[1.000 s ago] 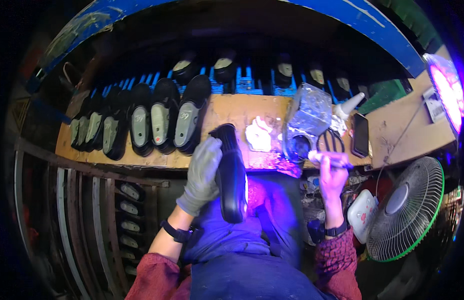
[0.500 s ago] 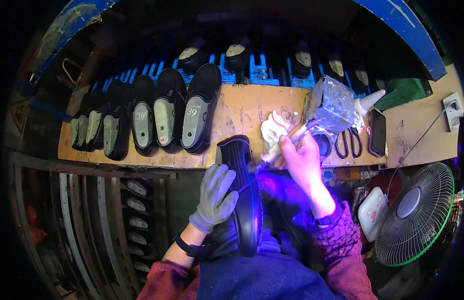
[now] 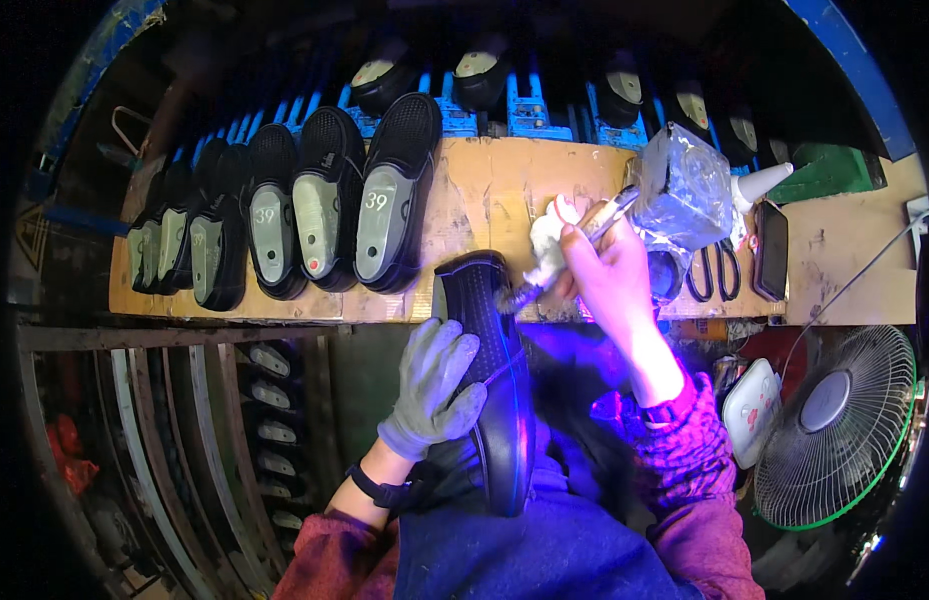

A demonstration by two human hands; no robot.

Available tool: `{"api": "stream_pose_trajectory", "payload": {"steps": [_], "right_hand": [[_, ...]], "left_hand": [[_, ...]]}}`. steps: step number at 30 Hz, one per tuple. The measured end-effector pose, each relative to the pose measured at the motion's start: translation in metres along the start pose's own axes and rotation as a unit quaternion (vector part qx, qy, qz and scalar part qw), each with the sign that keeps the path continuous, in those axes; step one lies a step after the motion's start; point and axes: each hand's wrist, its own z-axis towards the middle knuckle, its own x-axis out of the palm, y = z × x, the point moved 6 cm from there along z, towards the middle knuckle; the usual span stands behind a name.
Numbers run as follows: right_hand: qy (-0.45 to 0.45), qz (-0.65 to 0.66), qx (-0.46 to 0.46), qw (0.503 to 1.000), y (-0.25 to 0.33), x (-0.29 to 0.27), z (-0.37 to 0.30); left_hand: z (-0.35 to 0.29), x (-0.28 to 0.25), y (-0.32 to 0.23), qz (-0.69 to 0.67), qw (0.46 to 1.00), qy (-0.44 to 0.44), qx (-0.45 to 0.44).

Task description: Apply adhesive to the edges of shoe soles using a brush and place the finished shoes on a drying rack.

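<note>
My left hand (image 3: 432, 385), in a grey glove, is closed around the side of a black slip-on shoe (image 3: 500, 400) with a perforated upper. The shoe stands upright lengthwise against my apron, one end pointing at the table edge. Between the bare fingers of my right hand (image 3: 613, 265) is a brush (image 3: 527, 296), its dark bristles at the shoe's edge near the far end. Whether they touch it is hard to tell. A crumpled white cloth (image 3: 548, 243) shows just beside the brush and those fingers; I cannot tell if they also pinch it. Violet light falls on the shoe's right side.
Several black shoes on lasts (image 3: 385, 215) stand along the cardboard-covered table (image 3: 485, 200). A wrapped container (image 3: 682, 190), scissors (image 3: 727, 272), a white nozzle bottle (image 3: 763, 183) and a phone (image 3: 772, 252) lie right. Below them stands a fan (image 3: 830, 415); left is a metal rack (image 3: 145, 440).
My right hand has brought the brush up along the shoe's edge toward its far end. The left hand keeps its grip, and the whole view has shifted slightly.
</note>
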Motion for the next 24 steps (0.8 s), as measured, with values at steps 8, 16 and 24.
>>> {"api": "stream_pose_trajectory", "payload": {"steps": [8,16,24], "right_hand": [[0.022,0.0,0.02,1.0,0.022,-0.011,-0.052],[0.044,-0.008,-0.014,0.999,0.049,-0.03,-0.109],[-0.029,0.035,-0.14,0.989,0.075,-0.039,-0.12]], "left_hand": [[0.002,0.003,-0.002,0.024,0.999,-0.002,0.022],[0.012,0.002,-0.01,0.063,0.998,-0.006,0.031],[0.014,0.004,-0.008,0.069,0.997,0.003,0.02]]}}
